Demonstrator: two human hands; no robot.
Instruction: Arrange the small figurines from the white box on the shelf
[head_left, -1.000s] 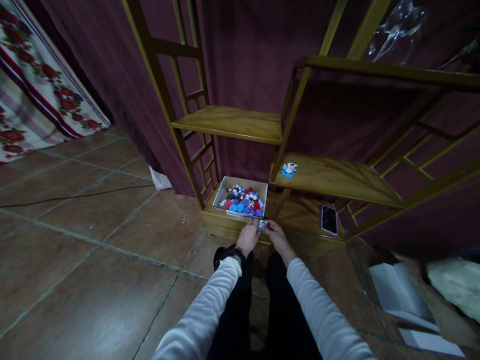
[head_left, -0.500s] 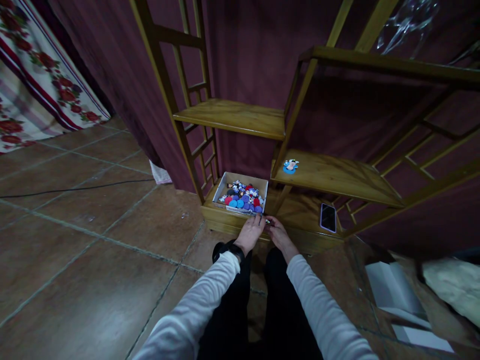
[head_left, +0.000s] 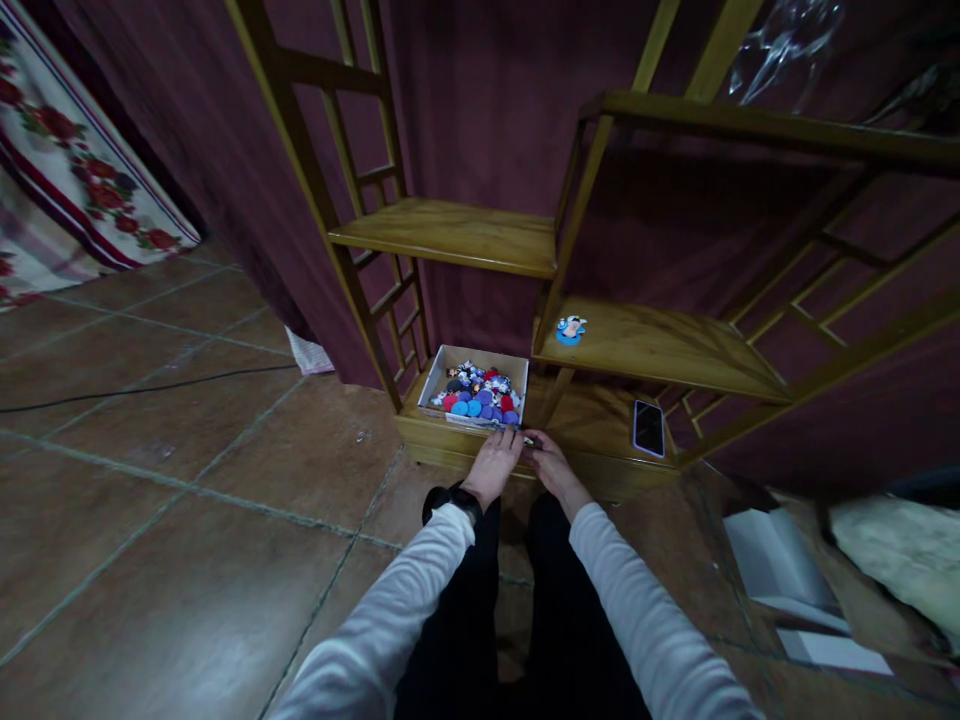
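Note:
My left hand (head_left: 495, 463) and my right hand (head_left: 548, 462) meet just in front of a white cardboard box (head_left: 436, 372) that sits on the bottom board of a wooden shelf unit (head_left: 450, 232). Both hands pinch a small pale item (head_left: 527, 440) between their fingertips; I cannot make out what it is. The box is full of several small colourful figures and round blue, purple and red pieces (head_left: 478, 392). One blue and white figure (head_left: 570, 328) lies on the middle shelf board, up and to the right of my hands.
A phone (head_left: 648, 427) lies face up on the bottom board at the right. White sheets or boxes (head_left: 772, 565) lie on the tiled floor at the right. A black cable (head_left: 150, 390) crosses the floor at the left. A dark red curtain hangs behind the shelves.
My hands have stayed together at the box's front edge; the small item, plainly visible one second ago, is now mostly hidden between my fingers. The view has shifted slightly.

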